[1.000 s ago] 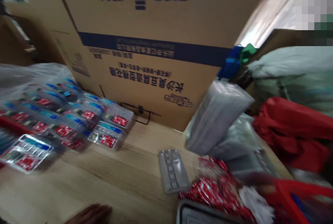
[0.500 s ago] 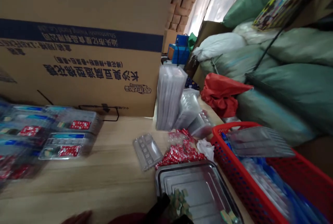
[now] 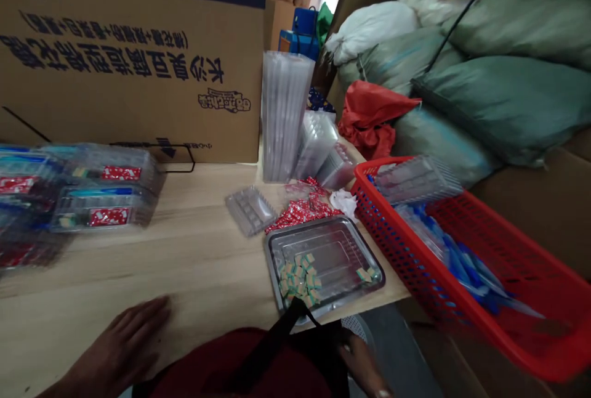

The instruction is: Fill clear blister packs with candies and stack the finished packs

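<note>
Resting spread on the wooden tabletop (image 3: 198,244), the left hand (image 3: 117,342) lies well left of the metal tray (image 3: 335,250) of small green-and-tan pieces (image 3: 298,281). The right hand (image 3: 362,364), its state unclear, is nearer, just beyond the near edge of the tray, whose long axis runs roughly left to right.

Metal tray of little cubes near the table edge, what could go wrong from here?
The metal tray sits at the edge of the table, close to the right hand, so a bump could scatter the small cubes. The tall stack of clear plastic trays stands narrow and upright, and might topple onto the red wrappers. The clear tray perched on the red basket could slide off.
</note>
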Motion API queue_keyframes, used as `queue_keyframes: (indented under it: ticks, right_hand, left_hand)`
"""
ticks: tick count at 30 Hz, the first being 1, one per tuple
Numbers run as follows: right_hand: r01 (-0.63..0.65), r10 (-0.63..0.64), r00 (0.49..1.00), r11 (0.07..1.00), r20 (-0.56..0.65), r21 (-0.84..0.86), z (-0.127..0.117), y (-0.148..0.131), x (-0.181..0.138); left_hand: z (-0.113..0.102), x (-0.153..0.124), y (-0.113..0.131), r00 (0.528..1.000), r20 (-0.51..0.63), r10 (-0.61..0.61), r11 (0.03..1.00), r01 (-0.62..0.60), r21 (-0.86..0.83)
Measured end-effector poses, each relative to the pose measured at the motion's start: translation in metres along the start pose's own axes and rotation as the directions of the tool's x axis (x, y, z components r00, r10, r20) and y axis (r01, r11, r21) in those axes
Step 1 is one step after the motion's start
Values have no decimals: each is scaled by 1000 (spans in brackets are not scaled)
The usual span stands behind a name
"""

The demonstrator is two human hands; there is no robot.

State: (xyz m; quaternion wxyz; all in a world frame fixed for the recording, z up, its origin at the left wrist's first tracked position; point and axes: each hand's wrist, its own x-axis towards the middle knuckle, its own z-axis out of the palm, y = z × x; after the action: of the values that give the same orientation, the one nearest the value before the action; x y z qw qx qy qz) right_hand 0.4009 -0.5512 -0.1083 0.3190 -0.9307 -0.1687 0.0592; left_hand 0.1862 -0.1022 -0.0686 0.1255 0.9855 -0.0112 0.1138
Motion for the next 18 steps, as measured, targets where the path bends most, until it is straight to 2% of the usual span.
queue_keyframes:
  ticks: [2, 3, 5, 7, 8, 9, 11, 14, 16, 18]
  right_hand:
    - [-9, 7, 999, 999, 41, 49, -21, 9, -5]
    - [-11, 11, 1000, 999, 0, 50, -30, 9, -2]
    - [41, -42, 984, 999, -174, -6, -37, 0, 13]
    - [169, -196, 944, 978, -264, -121, -30, -17, 35]
    - [230, -274, 925, 956, -265, -184, -22, -26, 46]
    - [271, -332, 907, 931, -260, -243, -14, -33, 56]
    - [294, -382, 888, 900, -257, -322, 1, -43, 69]
    - [281, -381, 881, 897, -279, -341, 10, -43, 74]
    - [274, -369, 885, 906, -285, -324, 6, -41, 74]
    - [286, -360, 889, 919, -283, -272, -1, -41, 72]
  left_hand:
    - [6, 16, 15, 996, -17, -86, 992, 84, -92]
    - [11, 28, 26, 991, -22, -132, 980, 127, -154]
    - [20, 58, 57, 983, -15, -183, 936, 169, -310]
    - [24, 91, 94, 993, 55, -108, 836, 121, -535]
    - [22, 106, 112, 993, 118, -10, 743, 86, -663]
    - [18, 120, 128, 973, 211, 96, 622, 107, -776]
    - [8, 140, 152, 893, 316, 320, 447, 152, -882]
    - [10, 155, 171, 789, 312, 530, 334, 144, -932]
    - [34, 158, 180, 728, 282, 625, 296, 114, -948]
    - [73, 161, 192, 623, 292, 726, 313, 78, -946]
